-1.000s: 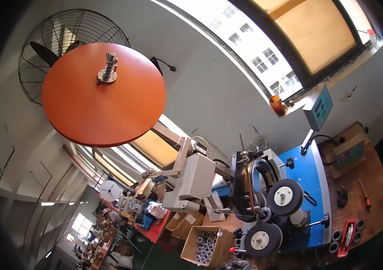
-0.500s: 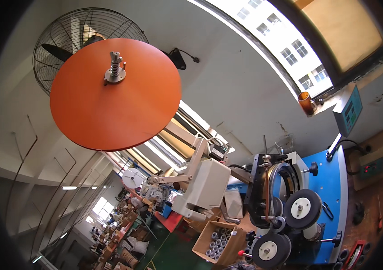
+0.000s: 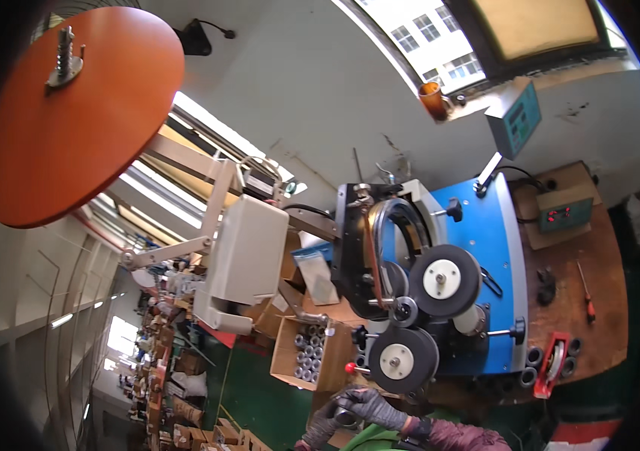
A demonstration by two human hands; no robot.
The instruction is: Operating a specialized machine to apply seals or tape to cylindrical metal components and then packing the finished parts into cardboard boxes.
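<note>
At the lower edge, my left hand (image 3: 321, 426) and my right hand (image 3: 374, 408), both in grey gloves, come close together. Between them is a small dark round piece (image 3: 345, 416) that resembles a ring core, partly hidden by the fingers. The fingers of both hands are curled around it. Just above them stands a winding machine with black rollers on white hubs, a lower one (image 3: 394, 362) and an upper one (image 3: 440, 279). A grey ring (image 3: 405, 311) sits between these rollers, beside the upright metal winding hoop (image 3: 401, 233).
An open cardboard box (image 3: 287, 370) of grey rings stands left of the rollers. A red-headed lever (image 3: 350, 367) juts out above my hands. On the wooden bench (image 3: 598, 278) are a screwdriver (image 3: 588, 297), a red tape holder (image 3: 553, 364) and dark rings. An orange disc (image 3: 109, 113) hangs upper left.
The view has swung right and downward, so the machine, box and orange disc sit further left and higher. Both gloved hands, out of view before, now show at the lower edge with the round piece.
</note>
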